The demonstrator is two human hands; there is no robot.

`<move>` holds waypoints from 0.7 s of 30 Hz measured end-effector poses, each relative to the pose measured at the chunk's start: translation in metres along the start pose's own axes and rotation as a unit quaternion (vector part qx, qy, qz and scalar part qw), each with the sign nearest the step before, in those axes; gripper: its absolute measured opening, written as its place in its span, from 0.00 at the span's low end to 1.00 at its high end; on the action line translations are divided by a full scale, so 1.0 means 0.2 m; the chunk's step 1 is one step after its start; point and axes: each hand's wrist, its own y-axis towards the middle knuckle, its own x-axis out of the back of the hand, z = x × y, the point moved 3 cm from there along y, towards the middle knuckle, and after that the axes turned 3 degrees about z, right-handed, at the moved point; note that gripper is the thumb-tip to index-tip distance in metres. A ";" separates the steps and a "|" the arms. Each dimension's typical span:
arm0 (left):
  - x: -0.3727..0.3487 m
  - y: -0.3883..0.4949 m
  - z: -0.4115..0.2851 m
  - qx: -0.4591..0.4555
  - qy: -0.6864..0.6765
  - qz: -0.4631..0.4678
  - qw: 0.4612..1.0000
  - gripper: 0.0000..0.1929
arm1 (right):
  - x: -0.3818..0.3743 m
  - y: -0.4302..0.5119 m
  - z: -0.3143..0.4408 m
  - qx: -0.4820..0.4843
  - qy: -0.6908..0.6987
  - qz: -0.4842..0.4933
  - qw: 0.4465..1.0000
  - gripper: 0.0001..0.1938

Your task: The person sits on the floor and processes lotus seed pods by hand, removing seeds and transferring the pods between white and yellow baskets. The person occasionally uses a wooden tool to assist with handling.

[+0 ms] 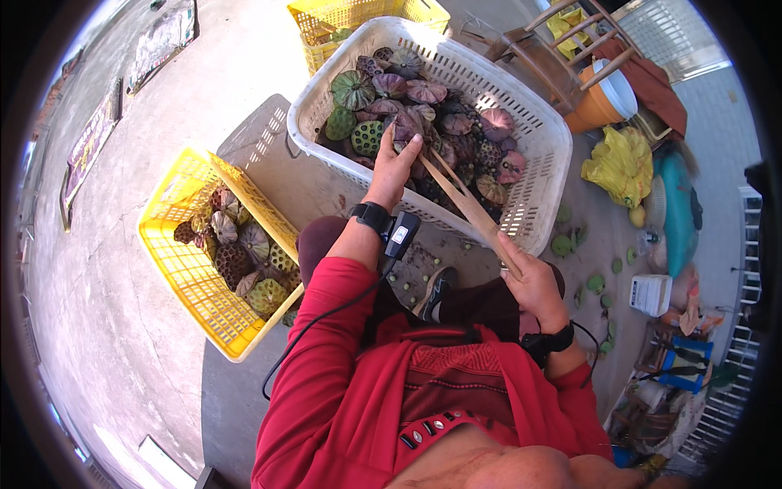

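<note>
Over the white plastic basket (531, 122), my left hand (393, 166) grips a dark purplish lotus seed pod (410, 124) between thumb and fingers. My right hand (536, 282) is closed around the thick end of a forked wooden stick (469, 208). The stick's two prongs reach up to the held pod, against or just beside it; I cannot tell which. Beneath lie many lotus seed pods, brown, pinkish and green, such as a green pod (367, 138) with its holes showing. Loose dark seeds (427, 189) lie among them.
A yellow plastic crate (177, 293) with lotus pods stands at my left. Another yellow crate (421, 11) is behind the basket. At the right are a wooden chair (544, 67), an orange bucket (580, 113), a yellow plastic bag (620, 165) and green scraps (562, 246) on the floor.
</note>
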 end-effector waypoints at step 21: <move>0.09 0.04 -0.01 0.068 -0.166 -0.077 0.981 0.16 | 0.07 -0.16 0.03 0.009 -0.092 -0.032 0.995 0.34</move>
